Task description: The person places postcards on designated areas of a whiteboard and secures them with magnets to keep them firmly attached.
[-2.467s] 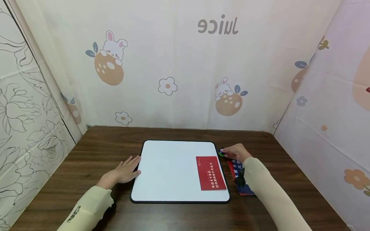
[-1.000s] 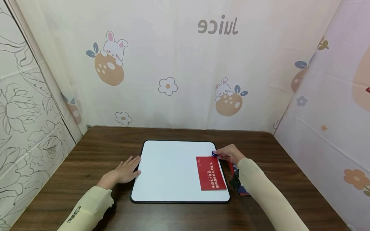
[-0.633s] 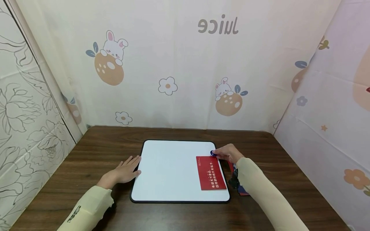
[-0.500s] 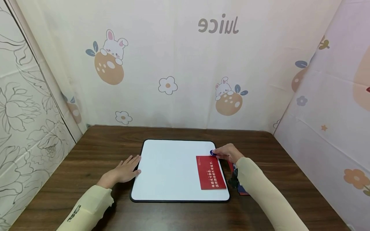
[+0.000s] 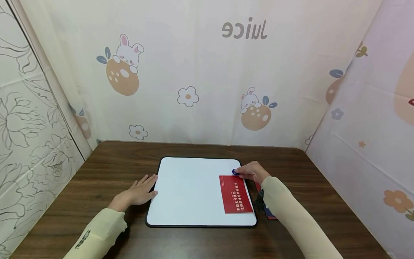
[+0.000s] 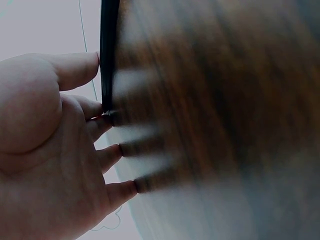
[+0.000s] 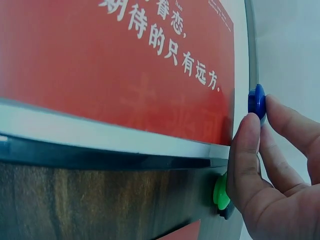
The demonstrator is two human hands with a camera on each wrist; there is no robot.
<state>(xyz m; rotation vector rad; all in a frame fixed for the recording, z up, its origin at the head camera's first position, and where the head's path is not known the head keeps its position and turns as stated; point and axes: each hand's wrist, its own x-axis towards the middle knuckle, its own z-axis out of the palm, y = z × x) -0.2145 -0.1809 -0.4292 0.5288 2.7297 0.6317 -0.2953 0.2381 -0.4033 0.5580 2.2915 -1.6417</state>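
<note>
A white magnetic-looking board (image 5: 191,190) with a black rim lies on the wooden table. My left hand (image 5: 137,190) rests at its left side, fingers spread and fingertips on the rim, as the left wrist view also shows. A red card (image 5: 235,196) with white writing lies on the board's right part. Between thumb and fingertips, my right hand (image 5: 253,172) pinches a round blue magnet (image 7: 257,101), just by the card's upper right corner. In the right wrist view the magnet stands on edge, close over the board.
Beyond the board's right rim a green magnet (image 7: 220,192) sits on the table with a dark one against it. More cards (image 5: 270,214), red and dark blue, lie right of the board, partly covered by my right forearm. A patterned curtain (image 5: 207,72) hangs behind the table.
My right hand has picked up the blue magnet from right of the board and carried it left over the board's upper right corner, above the red card. The left hand has stayed put.
</note>
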